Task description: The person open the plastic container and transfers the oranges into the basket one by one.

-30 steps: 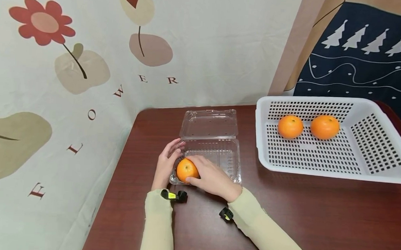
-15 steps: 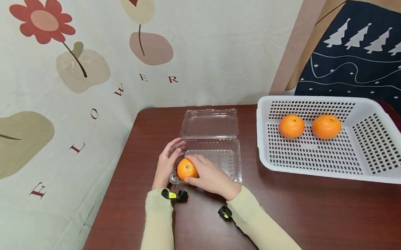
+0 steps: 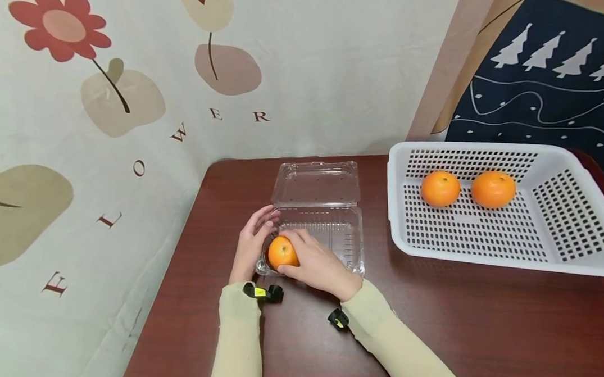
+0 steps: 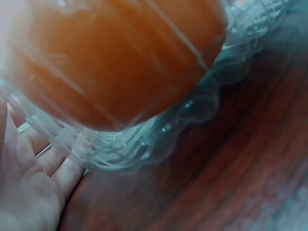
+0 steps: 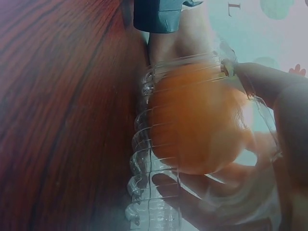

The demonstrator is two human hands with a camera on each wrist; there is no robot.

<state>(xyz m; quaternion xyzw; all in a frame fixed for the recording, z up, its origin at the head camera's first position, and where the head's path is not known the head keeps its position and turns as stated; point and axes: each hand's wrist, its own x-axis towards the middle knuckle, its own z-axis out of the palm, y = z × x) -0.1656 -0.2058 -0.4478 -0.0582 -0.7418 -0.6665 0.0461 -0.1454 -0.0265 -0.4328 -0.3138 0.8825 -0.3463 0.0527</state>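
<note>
An orange (image 3: 282,252) sits in the front left corner of a clear plastic clamshell box (image 3: 342,235), whose lid (image 3: 317,183) lies folded back on the table. Curving over the fruit from the right, my right hand (image 3: 321,265) holds it between thumb and fingers. The right wrist view shows the orange (image 5: 192,120) through the ribbed wall, with fingers (image 5: 192,197) inside the box. My left hand (image 3: 250,245) rests along the box's left side, its fingers relaxed. In the left wrist view the open palm (image 4: 33,183) is against the outside of the clear wall.
A white perforated basket (image 3: 398,237) stands on the right of the brown table (image 3: 427,329). Two more oranges lie in it, one on the left (image 3: 440,189) and one on the right (image 3: 493,189). A printed cloth (image 3: 326,99) hangs behind the table.
The head view has shifted slightly. Both hands keep nearly the same place, and the orange stays in the box's front left corner under the right hand.
</note>
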